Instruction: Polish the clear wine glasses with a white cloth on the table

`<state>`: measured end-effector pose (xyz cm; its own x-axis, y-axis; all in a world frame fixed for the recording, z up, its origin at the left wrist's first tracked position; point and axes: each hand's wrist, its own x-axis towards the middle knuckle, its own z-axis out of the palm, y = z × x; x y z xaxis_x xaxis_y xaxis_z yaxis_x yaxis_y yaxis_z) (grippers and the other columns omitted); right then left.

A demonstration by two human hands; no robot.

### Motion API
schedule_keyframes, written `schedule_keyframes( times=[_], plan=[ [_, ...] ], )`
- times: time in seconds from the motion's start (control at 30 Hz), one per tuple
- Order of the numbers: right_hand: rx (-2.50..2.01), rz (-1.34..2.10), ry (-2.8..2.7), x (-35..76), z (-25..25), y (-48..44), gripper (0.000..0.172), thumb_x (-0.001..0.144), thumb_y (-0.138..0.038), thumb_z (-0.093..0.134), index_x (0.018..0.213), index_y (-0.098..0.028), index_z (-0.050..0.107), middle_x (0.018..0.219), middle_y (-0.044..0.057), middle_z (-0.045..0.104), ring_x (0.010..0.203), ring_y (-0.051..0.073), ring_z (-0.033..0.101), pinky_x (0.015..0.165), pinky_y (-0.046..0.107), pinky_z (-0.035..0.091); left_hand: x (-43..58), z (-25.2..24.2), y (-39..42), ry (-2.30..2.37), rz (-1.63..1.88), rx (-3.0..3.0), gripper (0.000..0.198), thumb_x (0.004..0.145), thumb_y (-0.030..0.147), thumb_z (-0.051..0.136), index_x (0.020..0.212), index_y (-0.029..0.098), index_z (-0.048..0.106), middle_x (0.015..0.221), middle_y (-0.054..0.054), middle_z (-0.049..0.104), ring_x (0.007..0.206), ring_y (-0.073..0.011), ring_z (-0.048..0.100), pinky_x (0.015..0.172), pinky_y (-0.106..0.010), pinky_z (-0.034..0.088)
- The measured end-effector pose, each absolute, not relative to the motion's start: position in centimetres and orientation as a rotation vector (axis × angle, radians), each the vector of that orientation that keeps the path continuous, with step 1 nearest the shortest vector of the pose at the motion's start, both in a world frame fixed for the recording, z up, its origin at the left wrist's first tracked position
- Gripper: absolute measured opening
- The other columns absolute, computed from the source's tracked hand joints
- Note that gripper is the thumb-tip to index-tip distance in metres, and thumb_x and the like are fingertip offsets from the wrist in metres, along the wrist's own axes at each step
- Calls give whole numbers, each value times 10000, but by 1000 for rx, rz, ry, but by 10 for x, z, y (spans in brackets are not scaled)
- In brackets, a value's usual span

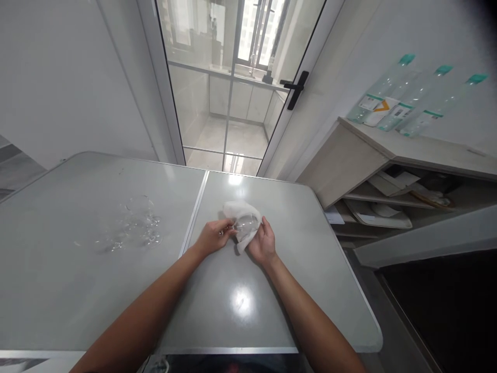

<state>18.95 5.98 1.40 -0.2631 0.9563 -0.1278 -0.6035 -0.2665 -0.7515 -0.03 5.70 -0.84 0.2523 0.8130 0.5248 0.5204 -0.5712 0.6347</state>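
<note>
Over the right part of the table point(217, 311), a clear glass point(245, 225) with a rounded bowl lies in a white cloth point(235, 208). My left hand point(216, 235) is closed, its fingertips pinching the glass at its left end; the exact part is hidden by the fingers. My right hand point(264, 242) cups the cloth from the right and below, with its thumb up along the far side. The cloth wraps behind and under the bowl, and one corner hangs down between my hands.
Several clear glass pieces point(145, 228), hard to tell apart, lie together on the table's left half. A metal strip point(196, 207) divides the tabletop. Several empty bottles point(419, 103) with green caps stand on a wooden cabinet point(349, 150) at right. Beyond the table is a glass door point(229, 103).
</note>
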Motion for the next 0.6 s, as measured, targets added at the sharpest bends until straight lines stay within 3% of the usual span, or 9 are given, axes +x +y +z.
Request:
schedule_keyframes(
  times=[0.17, 0.37, 0.6],
  plan=[
    [-701, 1803, -851, 191, 16, 53, 285, 873, -422, 641, 1070, -221, 689, 1111, 66, 746, 1039, 274, 684, 891, 398, 559, -1, -4, 60, 1113, 1274, 1986, 134, 929, 263, 622, 817, 191, 609, 715, 13, 628, 661, -133, 582, 655, -248, 464],
    [-702, 1561, -1114, 178, 4, 50, 456, 782, -379, 819, 1182, -246, 646, 1209, 60, 704, 1120, 233, 635, 1018, 360, 491, 0, -9, 63, 1170, 1201, 2110, 171, 937, 191, 554, 789, 182, 638, 715, -1, 649, 647, -133, 587, 625, -233, 447],
    [-856, 1400, -1223, 179, -13, 57, 426, 751, -356, 850, 1103, -209, 659, 1025, 45, 730, 931, 212, 656, 872, 308, 522, -1, -16, 62, 1225, 1043, 2376, 206, 885, 145, 537, 721, 207, 645, 625, -14, 632, 576, -159, 578, 561, -248, 397]
  ],
)
